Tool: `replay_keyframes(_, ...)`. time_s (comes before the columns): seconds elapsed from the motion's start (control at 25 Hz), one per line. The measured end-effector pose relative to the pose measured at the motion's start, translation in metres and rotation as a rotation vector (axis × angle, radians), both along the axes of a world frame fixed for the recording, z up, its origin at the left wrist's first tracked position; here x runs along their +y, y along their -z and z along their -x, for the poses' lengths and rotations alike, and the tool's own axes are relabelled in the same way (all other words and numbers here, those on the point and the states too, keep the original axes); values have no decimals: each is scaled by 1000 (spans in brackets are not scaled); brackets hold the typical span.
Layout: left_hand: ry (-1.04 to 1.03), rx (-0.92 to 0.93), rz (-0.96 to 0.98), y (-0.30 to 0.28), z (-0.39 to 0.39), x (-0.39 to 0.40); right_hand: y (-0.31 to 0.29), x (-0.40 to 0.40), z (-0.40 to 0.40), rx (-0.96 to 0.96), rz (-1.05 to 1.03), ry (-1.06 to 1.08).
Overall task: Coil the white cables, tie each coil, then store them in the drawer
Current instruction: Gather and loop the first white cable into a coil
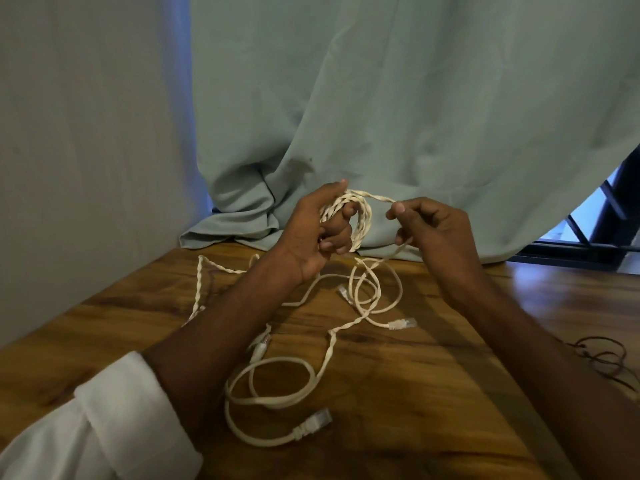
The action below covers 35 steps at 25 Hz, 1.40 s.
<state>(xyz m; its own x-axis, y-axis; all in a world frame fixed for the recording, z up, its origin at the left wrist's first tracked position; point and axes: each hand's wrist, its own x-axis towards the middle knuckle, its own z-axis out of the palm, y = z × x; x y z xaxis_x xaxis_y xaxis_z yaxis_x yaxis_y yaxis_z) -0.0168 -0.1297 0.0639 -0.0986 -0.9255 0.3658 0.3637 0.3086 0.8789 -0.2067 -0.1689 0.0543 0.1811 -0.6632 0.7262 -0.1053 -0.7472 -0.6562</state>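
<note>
Fingers (334, 242) of our left hand (311, 233) are curled shut around a small coil of twisted white cable (360, 216), while our right hand (433, 226) pinches the strand feeding into it, both held above the glossy brown wood-grain counter (433, 393). We judge the task barely begun: one coil is partly wound, nothing is tied, and no drawer is in view. Most of the twisted cable trails loose across the counter, and a smooth white cable with clear plugs (273, 393) lies uncoiled near us. Behind hangs a pale green curtain (398, 98), bunched on the counter's far edge; a thin dark cord (602, 355) lies at right.
</note>
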Motion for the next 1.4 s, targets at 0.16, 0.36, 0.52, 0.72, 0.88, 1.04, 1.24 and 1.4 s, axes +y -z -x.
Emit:
replay_keyframes(0.16, 143, 136, 62, -2, -7, 0, -3, -13, 15, 19, 21, -39)
replay_keyframes(0.36, 177, 317, 74, -3, -16, -4, 9, -16, 14, 230, -109, -159)
replay_keyframes(0.52, 88, 430, 75, -4, -19, -5, 13, -24, 12, 23, -63, 66)
replay_keyframes(0.72, 43, 531, 91, -6, -23, -10, 11, -32, 18, 230, 17, 231)
replay_keyframes(0.88, 13, 673, 99, -8, -35, -15, 8, -23, 12, 446, -270, -172)
replay_keyframes(1.04, -109, 763, 88, -9, -42, -19, 7, -2, -1, 322, -407, -483)
replay_keyframes(1.24, -165, 782, 52, -7, -42, -16, 14, 20, -18, 354, -490, -516)
replay_keyframes(1.4, -197, 361, 86, -2, -10, -11, 7, 22, -10, 371, -677, -620)
